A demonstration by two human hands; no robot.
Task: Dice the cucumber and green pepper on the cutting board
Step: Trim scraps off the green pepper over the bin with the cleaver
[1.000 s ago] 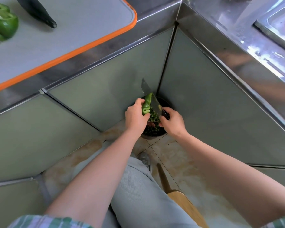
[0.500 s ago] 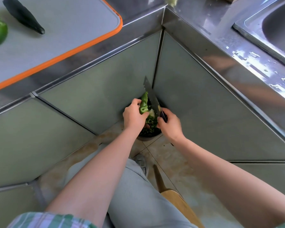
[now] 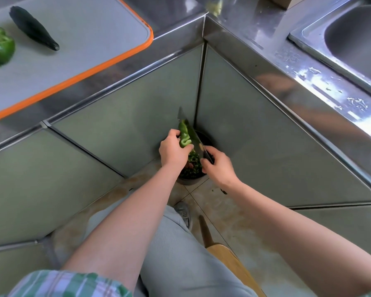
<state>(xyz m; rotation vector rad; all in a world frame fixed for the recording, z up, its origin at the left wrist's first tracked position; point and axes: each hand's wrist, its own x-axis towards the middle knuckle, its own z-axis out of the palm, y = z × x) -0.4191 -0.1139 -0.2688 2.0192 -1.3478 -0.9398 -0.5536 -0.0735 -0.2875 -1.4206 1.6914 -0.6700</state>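
Up on the steel counter [image 3: 255, 39], the orange-rimmed cutting board [image 3: 83, 50] holds the cucumber [image 3: 33, 27] and a green pepper half [image 3: 0, 46]; a sink [image 3: 356, 39] lies at the right. Down at the cabinet corner, over a dark bin [image 3: 191, 179] on the tiled floor [image 3: 233, 221], the left hand [image 3: 172, 152] grips a pepper piece [image 3: 184, 137] and the right hand [image 3: 217, 166] clasps a knife [image 3: 196, 140] against it.

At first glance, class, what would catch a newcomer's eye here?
Low in the corner, the left hand holds a pepper piece beside a knife gripped by the right hand, above a dark bin on the floor. Up left, a cucumber and a cut pepper lie on the orange-edged cutting board.
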